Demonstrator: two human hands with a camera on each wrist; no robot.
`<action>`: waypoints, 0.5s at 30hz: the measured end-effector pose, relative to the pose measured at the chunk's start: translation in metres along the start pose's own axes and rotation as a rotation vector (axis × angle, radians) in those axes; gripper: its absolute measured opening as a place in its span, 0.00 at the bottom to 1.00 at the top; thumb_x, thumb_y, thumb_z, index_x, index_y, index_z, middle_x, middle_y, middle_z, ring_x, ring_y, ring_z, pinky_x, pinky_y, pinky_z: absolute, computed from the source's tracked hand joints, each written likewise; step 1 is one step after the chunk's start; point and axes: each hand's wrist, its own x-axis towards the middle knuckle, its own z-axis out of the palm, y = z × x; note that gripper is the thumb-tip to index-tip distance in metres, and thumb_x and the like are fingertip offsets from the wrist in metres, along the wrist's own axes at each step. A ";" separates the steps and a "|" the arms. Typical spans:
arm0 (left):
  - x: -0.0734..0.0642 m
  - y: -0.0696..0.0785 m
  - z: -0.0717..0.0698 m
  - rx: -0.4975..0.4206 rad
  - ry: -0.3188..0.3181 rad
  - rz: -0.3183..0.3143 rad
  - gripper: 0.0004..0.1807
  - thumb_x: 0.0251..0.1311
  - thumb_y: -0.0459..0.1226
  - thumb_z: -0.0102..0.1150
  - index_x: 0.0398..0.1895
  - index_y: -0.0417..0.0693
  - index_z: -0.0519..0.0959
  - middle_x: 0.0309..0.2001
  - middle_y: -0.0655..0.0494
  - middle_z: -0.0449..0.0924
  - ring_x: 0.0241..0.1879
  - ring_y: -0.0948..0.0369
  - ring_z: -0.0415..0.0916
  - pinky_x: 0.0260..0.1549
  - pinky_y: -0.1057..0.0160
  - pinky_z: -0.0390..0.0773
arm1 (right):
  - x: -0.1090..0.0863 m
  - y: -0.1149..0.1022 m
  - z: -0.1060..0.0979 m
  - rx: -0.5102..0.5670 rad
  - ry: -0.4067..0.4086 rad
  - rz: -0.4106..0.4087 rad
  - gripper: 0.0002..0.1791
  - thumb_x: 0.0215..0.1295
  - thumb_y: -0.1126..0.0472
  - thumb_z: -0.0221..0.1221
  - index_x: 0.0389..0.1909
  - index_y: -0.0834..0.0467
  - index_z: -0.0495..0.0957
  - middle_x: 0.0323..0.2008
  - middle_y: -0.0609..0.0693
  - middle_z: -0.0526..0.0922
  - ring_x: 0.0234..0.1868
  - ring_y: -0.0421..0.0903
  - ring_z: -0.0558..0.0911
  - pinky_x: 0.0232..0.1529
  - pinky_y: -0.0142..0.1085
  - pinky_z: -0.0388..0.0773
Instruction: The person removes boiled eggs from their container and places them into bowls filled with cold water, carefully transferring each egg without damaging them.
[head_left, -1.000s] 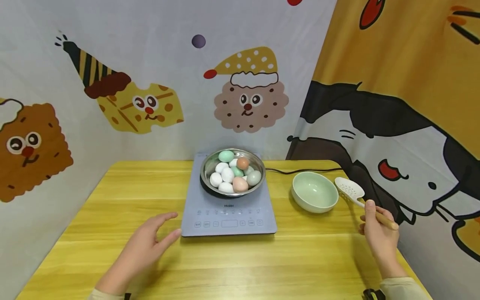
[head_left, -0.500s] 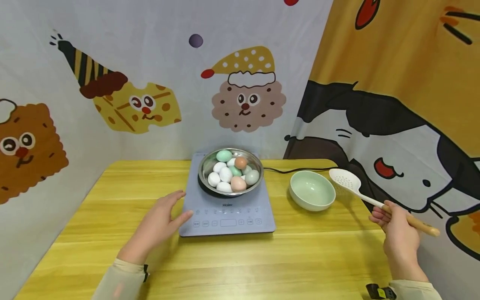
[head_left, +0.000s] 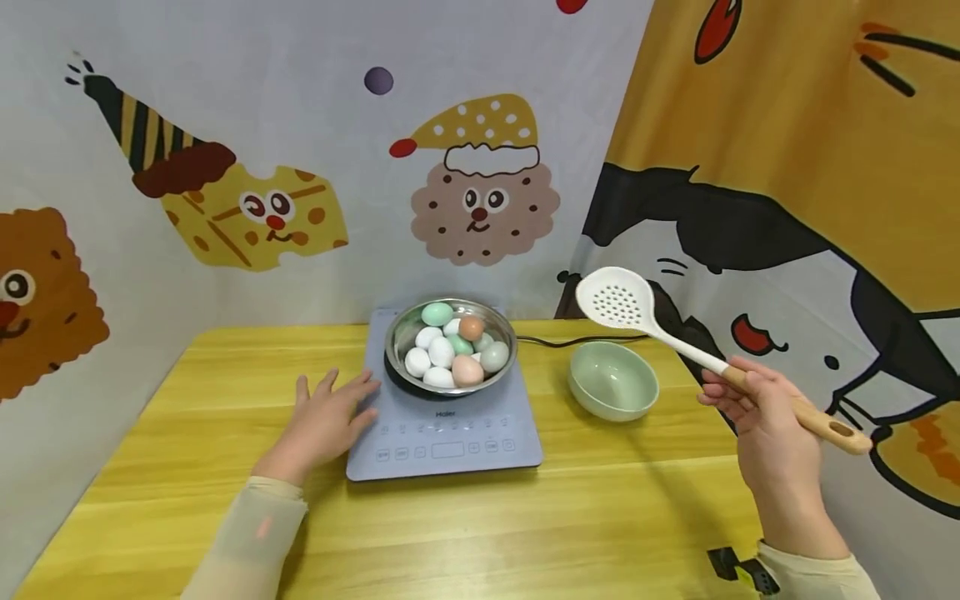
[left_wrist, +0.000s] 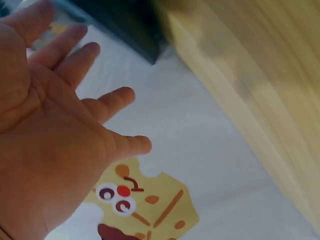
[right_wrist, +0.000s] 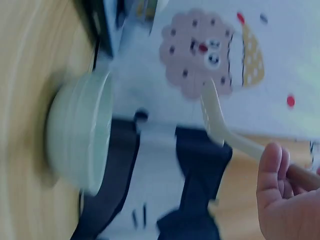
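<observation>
Here, your hands stand well apart: your right hand grips the perforated spoon by its wooden handle, head raised above the green bowl's level, while your left hand, fingers extended, is at the left edge of the cooktop bearing the egg-filled metal bowl.
</observation>
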 end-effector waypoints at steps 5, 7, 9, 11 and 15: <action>0.003 -0.008 0.000 0.078 -0.067 0.018 0.29 0.78 0.50 0.59 0.77 0.54 0.74 0.81 0.54 0.68 0.81 0.27 0.52 0.72 0.14 0.34 | 0.005 0.003 0.040 -0.075 -0.316 -0.019 0.18 0.84 0.60 0.54 0.55 0.70 0.84 0.39 0.55 0.93 0.36 0.45 0.92 0.43 0.35 0.91; 0.003 -0.009 -0.001 0.080 -0.090 0.012 0.29 0.78 0.50 0.58 0.78 0.55 0.74 0.81 0.55 0.68 0.81 0.27 0.53 0.72 0.14 0.34 | 0.009 0.008 0.057 -0.145 -0.398 -0.041 0.22 0.85 0.56 0.54 0.58 0.72 0.82 0.40 0.54 0.93 0.36 0.44 0.92 0.44 0.35 0.91; 0.003 -0.008 -0.003 0.079 -0.110 0.006 0.29 0.79 0.51 0.57 0.79 0.55 0.73 0.82 0.55 0.67 0.81 0.27 0.54 0.72 0.14 0.35 | 0.012 0.013 0.073 -0.238 -0.458 -0.071 0.24 0.85 0.54 0.54 0.59 0.73 0.81 0.40 0.52 0.93 0.36 0.43 0.92 0.44 0.34 0.91; 0.004 -0.007 -0.004 0.078 -0.126 -0.002 0.30 0.79 0.52 0.57 0.79 0.56 0.72 0.83 0.56 0.65 0.80 0.27 0.55 0.72 0.14 0.36 | 0.014 0.019 0.087 -0.325 -0.507 -0.124 0.24 0.85 0.55 0.54 0.60 0.74 0.81 0.40 0.49 0.93 0.36 0.42 0.92 0.44 0.34 0.91; 0.005 -0.007 -0.006 0.091 -0.139 -0.011 0.30 0.79 0.53 0.57 0.80 0.58 0.72 0.83 0.57 0.65 0.80 0.28 0.57 0.72 0.13 0.38 | 0.013 0.029 0.107 -0.420 -0.571 -0.273 0.15 0.82 0.64 0.55 0.55 0.71 0.85 0.37 0.42 0.93 0.34 0.40 0.91 0.42 0.31 0.90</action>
